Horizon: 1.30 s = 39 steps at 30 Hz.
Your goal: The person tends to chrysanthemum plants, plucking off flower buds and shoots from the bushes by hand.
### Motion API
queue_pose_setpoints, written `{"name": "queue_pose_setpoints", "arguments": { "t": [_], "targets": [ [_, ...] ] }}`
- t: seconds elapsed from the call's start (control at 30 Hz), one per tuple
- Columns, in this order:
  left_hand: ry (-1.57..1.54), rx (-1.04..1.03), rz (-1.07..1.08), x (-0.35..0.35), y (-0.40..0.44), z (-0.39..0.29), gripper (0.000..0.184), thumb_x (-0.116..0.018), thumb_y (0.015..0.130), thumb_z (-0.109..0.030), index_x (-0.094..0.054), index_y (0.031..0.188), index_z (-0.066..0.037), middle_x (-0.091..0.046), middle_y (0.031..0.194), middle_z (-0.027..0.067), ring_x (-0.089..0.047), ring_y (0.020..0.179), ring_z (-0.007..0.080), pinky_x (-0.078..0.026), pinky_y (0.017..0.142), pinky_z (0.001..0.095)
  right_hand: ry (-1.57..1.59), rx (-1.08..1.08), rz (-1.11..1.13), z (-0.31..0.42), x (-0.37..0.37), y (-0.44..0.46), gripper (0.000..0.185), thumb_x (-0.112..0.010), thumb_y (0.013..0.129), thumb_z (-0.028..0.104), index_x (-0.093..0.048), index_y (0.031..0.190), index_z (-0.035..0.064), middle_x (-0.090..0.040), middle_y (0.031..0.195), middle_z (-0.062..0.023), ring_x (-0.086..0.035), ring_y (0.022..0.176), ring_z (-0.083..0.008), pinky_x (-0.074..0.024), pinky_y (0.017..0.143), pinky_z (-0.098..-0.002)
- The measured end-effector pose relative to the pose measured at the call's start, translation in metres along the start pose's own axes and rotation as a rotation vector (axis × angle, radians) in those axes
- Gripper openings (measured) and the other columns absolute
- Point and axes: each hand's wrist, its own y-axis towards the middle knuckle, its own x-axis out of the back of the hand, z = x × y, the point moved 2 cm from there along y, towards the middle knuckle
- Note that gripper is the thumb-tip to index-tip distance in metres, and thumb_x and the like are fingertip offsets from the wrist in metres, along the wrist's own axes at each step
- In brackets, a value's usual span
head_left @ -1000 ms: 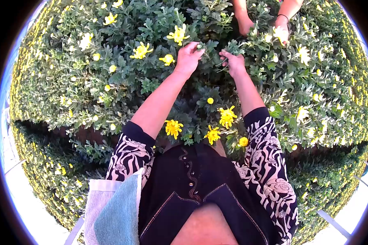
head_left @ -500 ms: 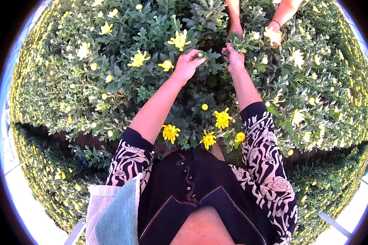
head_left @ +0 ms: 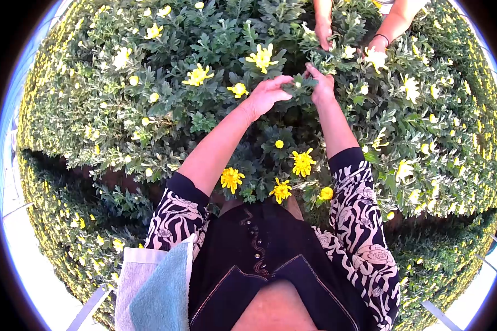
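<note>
My left hand (head_left: 268, 96) reaches in from the left, its thumb and forefinger apart beside a leafy chrysanthemum shoot with a pale green bud (head_left: 298, 85). On the other side of that shoot, my right hand (head_left: 322, 87) is closed, thumb up, with the chrysanthemum stem and leaves at its fingers. The exact grip is partly hidden by foliage. Just left of my left hand stand a small yellow chrysanthemum (head_left: 238, 90) and a larger open yellow bloom (head_left: 262, 58).
Across from me another person's two hands (head_left: 323, 36) work among the same plants, one by a pale yellow bloom (head_left: 376, 58). Yellow chrysanthemums (head_left: 302, 163) stand close to my body. A dark gap (head_left: 94, 175) runs between plant rows. Towels (head_left: 159, 284) hang at my left side.
My left hand has moved right and slightly down, from a small bud to the shoot near my right hand. My right hand has shifted slightly down. The view has tilted slightly.
</note>
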Motion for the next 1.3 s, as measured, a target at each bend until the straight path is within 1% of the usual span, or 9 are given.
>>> {"name": "queue_pose_setpoints", "arguments": {
  "t": [0.13,0.27,0.47,0.6,0.77,1.0,1.13,1.23,1.3],
  "targets": [
    [0.093,-0.088,0.103,-0.005,-0.015,-0.008,0.051,-0.066,0.084,-0.011,-0.050,0.131,-0.005,-0.058,0.120,0.0048,-0.055,0.109,0.0162,-0.042,0.100,0.0320,-0.079,0.046,0.020,0.007,0.003,-0.023,0.013,-0.075,0.081,0.006,-0.065,0.085,-0.0002,-0.066,0.075,-0.0053,-0.061,0.062,-0.0132,-0.0486,0.058,-0.0269],
    [0.054,0.158,0.280,0.007,-0.057,-0.038,0.037,-0.061,0.090,-0.017,-0.057,0.125,-0.004,-0.061,0.123,0.0094,-0.057,0.117,0.0197,-0.046,0.097,0.0354,-0.134,0.134,-0.131,0.006,0.025,-0.041,0.013,-0.074,0.083,0.010,-0.063,0.087,0.0021,-0.065,0.075,-0.0034,-0.061,0.063,-0.0124,-0.0481,0.057,-0.0277],
    [-0.059,-0.056,-0.222,0.073,-0.092,-0.079,0.018,-0.056,0.095,-0.020,-0.066,0.095,-0.005,-0.069,0.087,0.0062,-0.069,0.075,0.0173,-0.053,0.063,0.0269,-0.206,0.127,-0.099,-0.009,0.062,-0.091,0.018,-0.076,0.081,0.015,-0.065,0.070,0.0053,-0.062,0.062,-0.0019,-0.056,0.051,-0.0114,-0.0412,0.049,-0.0250],
    [0.073,-0.165,-0.661,0.125,-0.070,-0.099,0.016,-0.056,0.095,-0.018,-0.066,0.101,-0.007,-0.069,0.095,0.0043,-0.068,0.083,0.0149,-0.052,0.069,0.0261,-0.226,0.028,-0.024,-0.014,0.067,-0.123,0.016,-0.074,0.083,0.013,-0.063,0.073,0.0049,-0.061,0.063,-0.0017,-0.056,0.052,-0.0119,-0.0429,0.050,-0.0257],
    [0.317,-0.086,-0.764,0.174,-0.027,-0.120,0.014,-0.057,0.093,-0.015,-0.068,0.098,-0.009,-0.071,0.096,0.0036,-0.067,0.080,0.0116,-0.046,0.062,0.0226,-0.345,0.049,0.141,0.006,0.063,-0.170,0.010,-0.070,0.086,0.010,-0.062,0.088,0.0050,-0.061,0.069,-0.0017,-0.057,0.057,-0.0117,-0.0445,0.053,-0.0259],
    [0.140,-0.021,-0.566,0.218,-0.028,-0.130,0.014,-0.058,0.091,-0.015,-0.068,0.095,-0.007,-0.072,0.091,0.0062,-0.067,0.068,0.0124,-0.044,0.055,0.0241,-0.473,0.182,0.033,0.078,0.067,-0.254,0.012,-0.067,0.089,0.014,-0.063,0.090,0.0026,-0.063,0.075,-0.0045,-0.059,0.067,-0.0145,-0.0452,0.062,-0.0283],
    [0.278,0.232,-0.446,0.213,-0.029,-0.086,0.020,-0.057,0.092,-0.016,-0.068,0.102,-0.004,-0.071,0.096,0.0077,-0.067,0.088,0.0182,-0.051,0.074,0.0287,-0.500,0.381,-0.199,0.096,0.048,-0.317,0.014,-0.065,0.089,0.014,-0.062,0.088,0.0012,-0.061,0.074,-0.0056,-0.057,0.065,-0.0150,-0.0451,0.063,-0.0285],
    [0.630,0.257,-0.317,0.207,-0.015,-0.053,0.025,-0.059,0.089,-0.018,-0.069,0.105,-0.002,-0.070,0.103,0.0081,-0.065,0.097,0.0197,-0.050,0.081,0.0353,-0.412,0.463,-0.279,0.092,0.032,-0.358,0.013,-0.066,0.089,0.012,-0.061,0.089,0.0004,-0.061,0.077,-0.0067,-0.056,0.065,-0.0151,-0.0453,0.063,-0.0291],
    [1.210,0.065,-0.101,0.196,-0.001,-0.051,0.023,-0.056,0.083,-0.017,-0.074,0.090,-0.005,-0.069,0.099,0.0178,-0.065,0.096,0.0337,-0.051,0.085,0.0372,-0.419,0.477,-0.340,0.086,0.023,-0.383,0.011,-0.066,0.088,0.010,-0.059,0.091,0.0009,-0.061,0.078,-0.0068,-0.056,0.065,-0.0152,-0.0451,0.063,-0.0292]
  ]
}}
